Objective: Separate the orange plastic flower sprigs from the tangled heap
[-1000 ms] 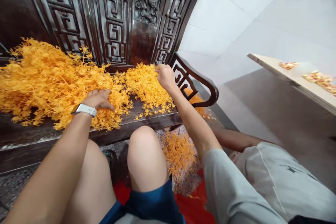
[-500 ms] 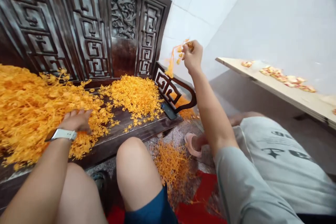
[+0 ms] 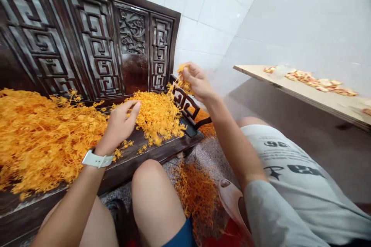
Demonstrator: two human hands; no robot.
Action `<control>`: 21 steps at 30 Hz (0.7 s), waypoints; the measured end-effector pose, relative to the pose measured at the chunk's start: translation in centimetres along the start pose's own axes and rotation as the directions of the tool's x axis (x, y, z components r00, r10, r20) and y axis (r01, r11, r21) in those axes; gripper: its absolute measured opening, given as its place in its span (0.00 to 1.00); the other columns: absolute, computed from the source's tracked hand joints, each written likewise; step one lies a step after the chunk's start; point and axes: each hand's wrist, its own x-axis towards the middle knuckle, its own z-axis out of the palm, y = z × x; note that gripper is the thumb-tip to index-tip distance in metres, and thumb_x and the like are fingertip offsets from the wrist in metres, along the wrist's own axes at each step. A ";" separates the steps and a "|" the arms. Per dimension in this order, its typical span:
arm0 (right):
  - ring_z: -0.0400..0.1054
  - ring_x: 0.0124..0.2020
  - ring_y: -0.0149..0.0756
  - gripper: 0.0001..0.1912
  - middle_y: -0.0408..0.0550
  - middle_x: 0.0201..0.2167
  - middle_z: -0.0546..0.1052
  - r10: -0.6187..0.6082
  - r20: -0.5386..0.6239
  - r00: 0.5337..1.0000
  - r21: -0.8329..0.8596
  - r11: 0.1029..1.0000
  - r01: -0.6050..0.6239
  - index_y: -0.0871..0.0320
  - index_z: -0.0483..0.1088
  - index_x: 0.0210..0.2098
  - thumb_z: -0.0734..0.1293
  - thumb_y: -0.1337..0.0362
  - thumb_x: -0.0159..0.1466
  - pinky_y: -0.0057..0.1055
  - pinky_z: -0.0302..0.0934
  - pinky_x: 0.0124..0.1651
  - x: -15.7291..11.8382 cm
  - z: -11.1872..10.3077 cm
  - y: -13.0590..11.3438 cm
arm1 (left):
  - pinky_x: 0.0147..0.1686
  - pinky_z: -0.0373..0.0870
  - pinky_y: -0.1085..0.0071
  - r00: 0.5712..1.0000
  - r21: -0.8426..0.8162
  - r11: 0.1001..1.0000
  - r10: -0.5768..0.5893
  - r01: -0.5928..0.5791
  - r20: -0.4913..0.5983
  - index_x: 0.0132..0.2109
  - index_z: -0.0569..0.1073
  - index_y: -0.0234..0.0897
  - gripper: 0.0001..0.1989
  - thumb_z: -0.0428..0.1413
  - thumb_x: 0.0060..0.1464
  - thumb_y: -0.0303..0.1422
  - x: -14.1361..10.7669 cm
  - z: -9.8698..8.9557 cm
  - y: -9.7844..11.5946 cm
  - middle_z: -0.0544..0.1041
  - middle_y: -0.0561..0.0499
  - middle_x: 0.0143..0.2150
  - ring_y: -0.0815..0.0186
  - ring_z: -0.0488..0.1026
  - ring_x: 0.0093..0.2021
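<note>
My left hand (image 3: 121,123), with a watch on its wrist, is raised between two orange heaps, fingers bent together; what they pinch, if anything, is too small to make out. My right hand (image 3: 198,81) grips a bunch of orange stringy sprigs (image 3: 179,83) in front of the bench's armrest. Below it, loose orange bits (image 3: 156,114) are piled at the bench's right end. A larger heap of tangled orange sprigs (image 3: 52,135) covers the left part of the seat.
The dark carved bench (image 3: 135,73) stands before a white tiled wall. A phone (image 3: 189,127) lies by the armrest. Orange stems (image 3: 197,189) are heaped on the floor. At right, a pale board (image 3: 261,75) bears sliced pieces; a person's grey shirt (image 3: 290,170) is below it.
My left hand has lifted off the large heap and moved right, its fingers closing. My right hand has come down and left with the sprigs. The pink slipper has shifted nearer.
</note>
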 end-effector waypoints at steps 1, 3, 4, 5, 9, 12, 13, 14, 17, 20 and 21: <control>0.62 0.29 0.30 0.22 0.42 0.30 0.69 0.027 0.060 0.998 0.048 0.998 -0.030 0.52 0.70 0.42 0.71 0.40 0.67 0.27 0.61 0.30 -0.3 1.7 0.3 | 0.51 0.74 0.62 1.000 -0.131 0.991 0.003 -0.005 -0.015 0.53 0.80 0.37 0.25 0.49 0.71 0.51 0.6 0.6 1.1 0.84 0.42 0.51 0.56 0.81 0.49; 0.61 0.29 0.30 0.23 0.41 0.29 0.68 0.062 0.105 0.993 0.129 0.989 -0.076 0.53 0.70 0.42 0.72 0.40 0.67 0.27 0.60 0.30 -0.6 5.2 1.2 | 0.47 0.75 0.64 1.000 -0.316 0.949 -0.009 0.008 -0.001 0.54 0.79 0.37 0.25 0.53 0.68 0.53 1.3 1.6 2.6 0.84 0.42 0.49 0.59 0.81 0.47; 0.61 0.30 0.30 0.23 0.41 0.30 0.68 0.073 0.089 0.993 0.168 0.982 -0.088 0.53 0.70 0.42 0.72 0.40 0.66 0.27 0.60 0.30 -0.7 7.0 1.6 | 0.45 0.75 0.66 1.000 -0.357 0.934 -0.019 0.017 -0.003 0.53 0.78 0.37 0.24 0.56 0.67 0.53 1.5 2.0 3.0 0.84 0.43 0.47 0.60 0.80 0.45; 0.61 0.30 0.30 0.24 0.42 0.31 0.68 0.088 0.064 0.994 0.207 0.973 -0.099 0.53 0.70 0.43 0.73 0.40 0.65 0.27 0.59 0.30 -0.8 8.6 2.0 | 0.42 0.74 0.67 0.999 -0.375 0.927 -0.033 0.025 -0.017 0.52 0.78 0.37 0.23 0.59 0.65 0.52 1.5 2.3 3.0 0.83 0.45 0.44 0.61 0.80 0.42; 0.64 0.32 0.31 0.29 0.43 0.36 0.72 0.289 0.043 0.956 0.382 0.880 -0.283 0.52 0.68 0.46 0.73 0.36 0.62 0.27 0.60 0.30 -1.2 13.4 3.3 | 0.34 0.71 0.70 0.982 -0.410 0.912 -0.109 0.036 -0.156 0.41 0.77 0.38 0.17 0.60 0.65 0.49 1.2 2.5 0.7 0.78 0.51 0.31 0.66 0.74 0.31; 0.65 0.30 0.31 0.33 0.43 0.36 0.73 0.450 0.073 0.890 0.462 0.776 -0.430 0.53 0.67 0.46 0.67 0.30 0.64 0.29 0.60 0.31 -1.4 15.5 4.0 | 0.31 0.69 0.71 0.959 -0.454 0.888 -0.184 0.067 -0.217 0.38 0.75 0.39 0.16 0.60 0.64 0.47 0.9 1.7 -2.1 0.74 0.53 0.28 0.68 0.71 0.28; 0.65 0.30 0.31 0.33 0.43 0.35 0.73 0.476 0.071 0.877 0.473 0.758 -0.450 0.53 0.66 0.47 0.66 0.29 0.63 0.29 0.59 0.31 -1.4 16.1 4.3 | 0.30 0.69 0.72 0.949 -0.458 0.885 -0.209 0.081 -0.236 0.38 0.75 0.39 0.16 0.60 0.64 0.47 0.9 1.3 -2.9 0.73 0.53 0.27 0.68 0.70 0.27; 0.64 0.29 0.30 0.34 0.43 0.34 0.73 0.491 0.066 0.869 0.476 0.750 -0.460 0.52 0.66 0.47 0.66 0.28 0.63 0.29 0.58 0.31 -1.3 16.7 4.6 | 0.29 0.67 0.72 0.940 -0.455 0.886 -0.228 0.092 -0.254 0.38 0.75 0.39 0.16 0.60 0.64 0.47 0.9 1.0 -3.5 0.72 0.54 0.27 0.68 0.69 0.26; 0.60 0.25 0.28 0.35 0.41 0.31 0.70 0.502 0.032 0.864 0.470 0.755 -0.456 0.51 0.65 0.46 0.66 0.27 0.62 0.28 0.52 0.28 -0.5 18.5 5.5 | 0.25 0.61 0.73 0.924 -0.423 0.897 -0.263 0.128 -0.278 0.40 0.77 0.39 0.14 0.60 0.64 0.46 1.1 0.0 -4.7 0.67 0.56 0.25 0.70 0.62 0.23; 0.54 0.22 0.27 0.34 0.39 0.27 0.67 0.496 0.030 0.868 0.458 0.765 -0.453 0.51 0.63 0.42 0.68 0.28 0.61 0.27 0.46 0.26 0.4 20.2 6.4 | 0.24 0.57 0.71 0.924 -0.387 0.906 -0.286 0.174 -0.253 0.44 0.80 0.39 0.16 0.61 0.63 0.47 1.2 -0.9 -5.1 0.69 0.55 0.26 0.69 0.61 0.24; 0.53 0.22 0.27 0.33 0.38 0.26 0.65 0.496 0.037 0.868 0.459 0.763 -0.455 0.51 0.62 0.40 0.68 0.28 0.61 0.27 0.45 0.26 0.7 20.6 6.6 | 0.25 0.58 0.71 0.927 -0.372 0.911 -0.284 0.181 -0.244 0.43 0.80 0.39 0.16 0.61 0.63 0.48 1.1 -1.1 -5.1 0.71 0.54 0.27 0.68 0.62 0.25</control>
